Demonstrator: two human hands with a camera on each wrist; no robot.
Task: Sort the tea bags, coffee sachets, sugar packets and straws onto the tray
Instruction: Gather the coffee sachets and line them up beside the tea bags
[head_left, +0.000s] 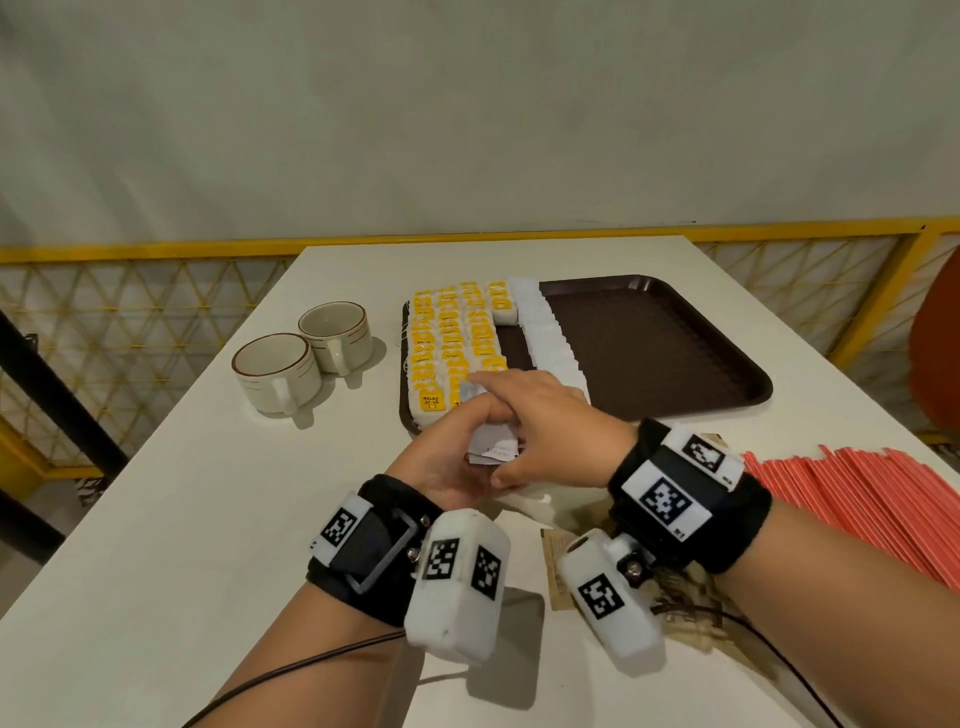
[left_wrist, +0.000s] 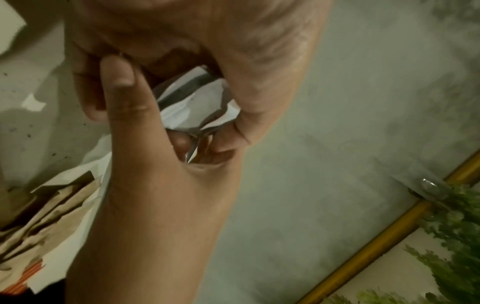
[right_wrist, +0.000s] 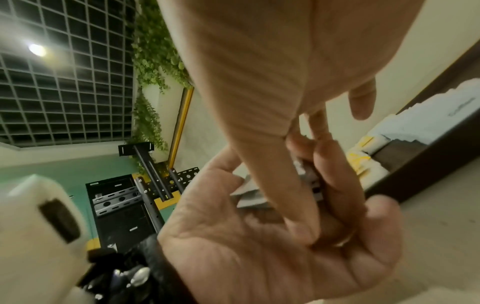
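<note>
Just off the tray's near edge, a small stack of white sugar packets is gripped in the left hand and pinched by the right hand. Across the tray, the left end is filled with yellow tea bags and a white row; the right part is bare. Red straws and brown sachets are left on the bench, so the task is judged about half done.

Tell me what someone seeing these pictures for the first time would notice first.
Probably the two hands meeting at the table's centre: the left hand grips a small stack of white paper packets while the right hand reaches over it. Just beyond, rows of yellow-labelled tea bags fill the left end of the dark brown plastic tray. A bright heap of red straws lies at the right.
</note>
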